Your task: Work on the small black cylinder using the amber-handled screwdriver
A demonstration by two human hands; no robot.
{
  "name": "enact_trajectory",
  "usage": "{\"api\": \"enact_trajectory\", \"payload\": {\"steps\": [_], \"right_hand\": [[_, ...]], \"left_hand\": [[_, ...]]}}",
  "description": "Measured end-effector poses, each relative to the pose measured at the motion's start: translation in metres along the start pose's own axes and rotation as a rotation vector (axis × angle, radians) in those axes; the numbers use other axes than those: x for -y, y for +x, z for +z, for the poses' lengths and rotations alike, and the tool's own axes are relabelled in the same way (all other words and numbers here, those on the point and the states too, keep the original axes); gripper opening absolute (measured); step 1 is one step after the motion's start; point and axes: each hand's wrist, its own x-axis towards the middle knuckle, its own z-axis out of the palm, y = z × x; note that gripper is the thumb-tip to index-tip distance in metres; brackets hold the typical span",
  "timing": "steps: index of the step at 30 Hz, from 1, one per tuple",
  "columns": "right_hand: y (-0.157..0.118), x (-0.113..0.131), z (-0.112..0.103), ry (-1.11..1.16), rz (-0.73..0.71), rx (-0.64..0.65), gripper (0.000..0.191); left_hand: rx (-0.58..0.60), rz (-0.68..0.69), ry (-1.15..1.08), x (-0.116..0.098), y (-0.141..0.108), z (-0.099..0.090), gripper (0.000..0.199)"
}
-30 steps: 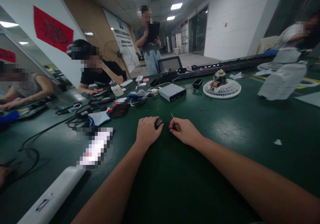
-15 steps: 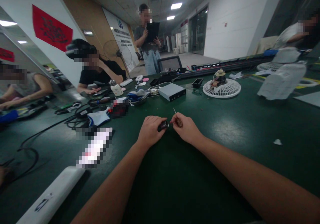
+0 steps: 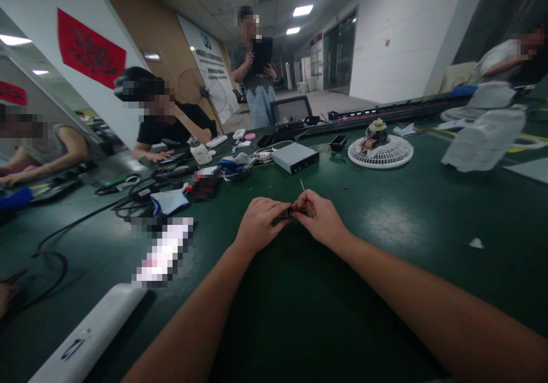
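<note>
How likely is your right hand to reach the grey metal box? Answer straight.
Likely yes: the right hand sits in front of the grey metal box, with nothing but green bench top between them, though it is holding a small brown-handled tool.

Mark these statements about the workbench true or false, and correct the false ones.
The right hand grips a slim tool with a thin shaft. True.
The left hand holds a white round grille. False: it holds a small dark object, and the grille lies farther up the bench.
The two hands are far apart. False: they meet at the dark object.
A grey metal box sits on the green bench. True.
</note>
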Motion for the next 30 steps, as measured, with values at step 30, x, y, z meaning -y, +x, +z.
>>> {"api": "enact_trajectory", "payload": {"steps": [30], "right_hand": [[-0.007, 0.007, 0.002, 0.246, 0.040, 0.077, 0.042]], "left_hand": [[-0.155, -0.312, 0.091, 0.004, -0.001, 0.003, 0.019]]}}
